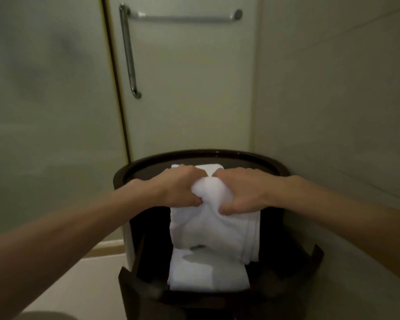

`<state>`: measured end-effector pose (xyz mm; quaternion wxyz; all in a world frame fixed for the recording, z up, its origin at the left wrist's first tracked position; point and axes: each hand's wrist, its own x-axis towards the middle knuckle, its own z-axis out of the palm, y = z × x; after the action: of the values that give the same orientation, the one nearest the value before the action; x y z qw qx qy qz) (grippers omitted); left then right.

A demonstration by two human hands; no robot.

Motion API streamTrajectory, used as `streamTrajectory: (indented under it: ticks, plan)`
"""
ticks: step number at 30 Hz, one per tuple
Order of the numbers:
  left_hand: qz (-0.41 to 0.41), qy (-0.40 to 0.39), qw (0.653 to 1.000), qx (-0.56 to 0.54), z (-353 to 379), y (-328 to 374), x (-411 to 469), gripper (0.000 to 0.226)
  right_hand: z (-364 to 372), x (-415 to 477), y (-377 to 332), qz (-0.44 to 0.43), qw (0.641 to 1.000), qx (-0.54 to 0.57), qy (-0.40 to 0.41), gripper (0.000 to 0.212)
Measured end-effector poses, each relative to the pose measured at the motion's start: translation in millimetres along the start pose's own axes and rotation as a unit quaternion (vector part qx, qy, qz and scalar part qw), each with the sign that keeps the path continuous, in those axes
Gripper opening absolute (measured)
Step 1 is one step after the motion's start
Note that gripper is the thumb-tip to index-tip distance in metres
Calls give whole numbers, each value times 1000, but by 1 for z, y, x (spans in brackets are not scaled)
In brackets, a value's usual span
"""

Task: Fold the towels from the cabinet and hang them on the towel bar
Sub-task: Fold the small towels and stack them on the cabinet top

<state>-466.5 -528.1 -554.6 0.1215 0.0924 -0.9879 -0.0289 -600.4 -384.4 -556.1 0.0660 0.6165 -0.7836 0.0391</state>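
A white towel (214, 227) hangs from both my hands in front of a dark round cabinet (143, 167). My left hand (178, 188) grips the bunched top of the towel from the left. My right hand (240, 191) grips it from the right, the two hands almost touching. Another white towel (208, 272) lies folded on the cabinet's lower shelf. A further white towel (209, 168) rests on the cabinet top behind my hands. The chrome towel bar (185, 18) is empty, high on the wall ahead.
A vertical chrome grab handle (128, 54) is fixed to the glass door (44, 88) edge left of the bar. A plain wall (333, 100) closes in on the right. Pale floor (83, 285) shows at lower left.
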Motion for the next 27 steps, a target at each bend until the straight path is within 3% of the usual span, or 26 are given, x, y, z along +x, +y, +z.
streamTrajectory:
  ticks: [3,8,14,21,27]
  plan:
    - [1,2,1000,-24,-14,0,7,30,-9,2,4,-1,1000,10,6,73]
    - [-10,-33,999,-37,-51,-1,21,33,-34,15,9,-28,995,72,60,34]
    - [-3,-20,998,54,-106,-3,41,46,-72,37,18,-53,982,80,164,32]
    - [-1,98,982,162,-116,-24,65,51,-82,77,33,-46,963,34,262,33]
    - [7,266,935,235,-95,-51,90,48,-72,111,33,-11,926,-53,374,29]
